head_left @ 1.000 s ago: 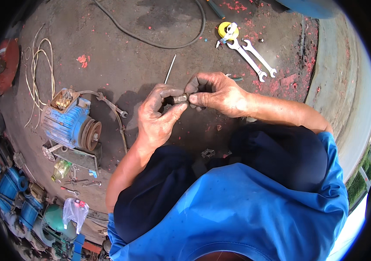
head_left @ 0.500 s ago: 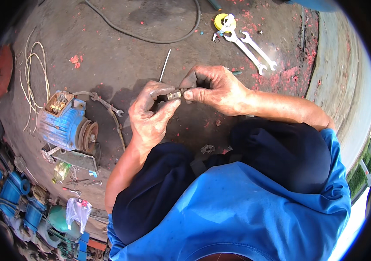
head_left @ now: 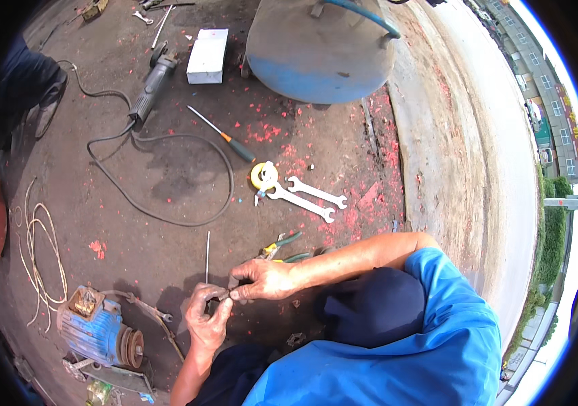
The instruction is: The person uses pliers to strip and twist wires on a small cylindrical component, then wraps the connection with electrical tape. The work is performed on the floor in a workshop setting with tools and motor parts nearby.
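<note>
My left hand (head_left: 206, 318) and my right hand (head_left: 265, 279) meet low in the middle, thumbs and fingers pinched together. Between their fingertips is a small metal piece (head_left: 225, 295), mostly covered and too small to name. A thin metal rod (head_left: 208, 254) sticks out beyond my left hand; whether the hand touches it I cannot tell. Pliers with green-and-yellow handles (head_left: 282, 242) lie on the ground just past my right wrist. Left of my hands stands a blue electric motor (head_left: 96, 329) with a rusty pulley and its terminal box uncovered.
Ahead lie two open-end wrenches (head_left: 302, 204), a yellow tape roll (head_left: 259, 177), a screwdriver (head_left: 225, 137) and a corded angle grinder (head_left: 153, 86). Beyond are a white box (head_left: 208, 57) and a large blue-grey metal piece (head_left: 319, 61). Another person's leg (head_left: 38, 81) is at left.
The view has swung upward, bringing the grinder, box and street in. Both hands sit lower and further left in the picture, still pinching the small metal piece, which is now more hidden.
</note>
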The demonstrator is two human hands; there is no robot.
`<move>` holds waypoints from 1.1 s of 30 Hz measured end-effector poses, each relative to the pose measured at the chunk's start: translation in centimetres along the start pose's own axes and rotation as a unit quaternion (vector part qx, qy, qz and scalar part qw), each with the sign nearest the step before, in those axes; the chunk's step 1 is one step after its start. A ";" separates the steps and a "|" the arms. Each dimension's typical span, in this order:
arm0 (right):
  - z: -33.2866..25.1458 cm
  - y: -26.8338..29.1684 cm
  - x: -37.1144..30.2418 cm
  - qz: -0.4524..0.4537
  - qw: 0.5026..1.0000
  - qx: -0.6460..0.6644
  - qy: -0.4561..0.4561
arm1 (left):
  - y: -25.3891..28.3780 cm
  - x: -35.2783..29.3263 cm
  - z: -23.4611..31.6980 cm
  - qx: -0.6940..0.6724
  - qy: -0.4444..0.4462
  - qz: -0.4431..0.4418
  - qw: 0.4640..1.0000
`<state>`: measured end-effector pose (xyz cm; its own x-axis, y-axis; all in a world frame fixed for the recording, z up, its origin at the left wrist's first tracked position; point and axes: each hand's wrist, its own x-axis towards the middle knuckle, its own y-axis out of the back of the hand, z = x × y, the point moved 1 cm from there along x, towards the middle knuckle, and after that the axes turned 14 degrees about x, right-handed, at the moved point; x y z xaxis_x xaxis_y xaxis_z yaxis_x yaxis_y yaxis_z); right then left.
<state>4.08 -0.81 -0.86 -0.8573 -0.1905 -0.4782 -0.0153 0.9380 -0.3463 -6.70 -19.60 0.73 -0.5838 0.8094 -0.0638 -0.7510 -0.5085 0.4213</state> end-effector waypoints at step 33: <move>9.3 5.6 0.0 0.081 0.935 -0.312 -0.147 | -2.7 -2.7 -8.8 -0.339 0.351 0.025 0.872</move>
<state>8.78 1.75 -10.36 -0.6980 -0.0171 -0.7159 -0.2733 0.9304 0.2443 -5.77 -22.97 -8.19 -0.4878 0.5226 -0.6993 -0.5897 -0.7879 -0.1774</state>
